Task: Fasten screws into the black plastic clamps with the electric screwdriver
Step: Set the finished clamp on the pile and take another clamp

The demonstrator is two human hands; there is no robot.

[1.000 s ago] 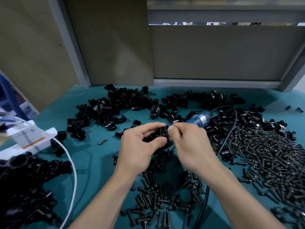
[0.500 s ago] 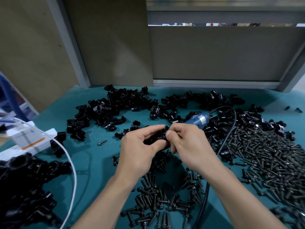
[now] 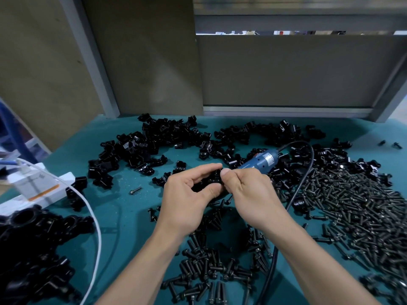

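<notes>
My left hand (image 3: 187,194) grips a black plastic clamp (image 3: 212,180) above the middle of the teal table. My right hand (image 3: 251,192) meets it from the right, thumb and fingers pinching at the clamp's top, where a screw may sit but is too hidden to tell. The blue electric screwdriver (image 3: 262,161) lies on the table just behind my right hand, untouched, its black cable (image 3: 295,194) looping back toward me. Loose black screws (image 3: 352,205) cover the right side, and more screws (image 3: 209,271) lie between my forearms.
A pile of black clamps (image 3: 154,142) spreads across the back of the table. Larger black parts (image 3: 33,249) fill the near left corner, beside a white box (image 3: 33,186) and a white cable (image 3: 92,216). A single screw (image 3: 135,190) lies left of my hands.
Both hands have stayed together on the clamp, with only small shifts of the fingers. The screwdriver has not moved.
</notes>
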